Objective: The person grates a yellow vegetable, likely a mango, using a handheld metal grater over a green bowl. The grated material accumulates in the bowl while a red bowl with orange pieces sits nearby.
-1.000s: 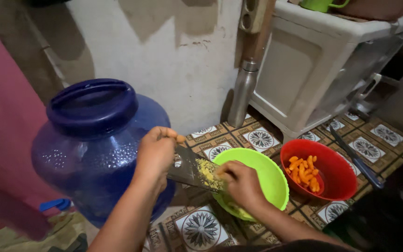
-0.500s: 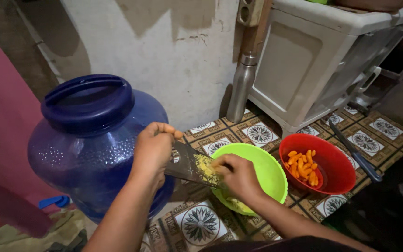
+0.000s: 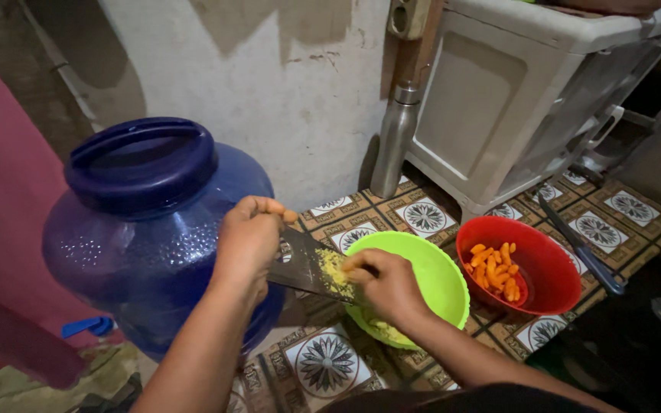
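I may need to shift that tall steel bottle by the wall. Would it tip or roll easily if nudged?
The steel bottle stands upright, tall and narrow, so a nudge near its top would probably tip it. Being round, it would likely roll across the patterned floor mat. Its smooth metal may be slippery to grip.

Dim indoor light falls from above, brightest on the white wall behind the blue jug; the jug's shoulder carries faint speckled glare. Corners right of the jug sink into dark shadow, and edges look slightly soft and stretched
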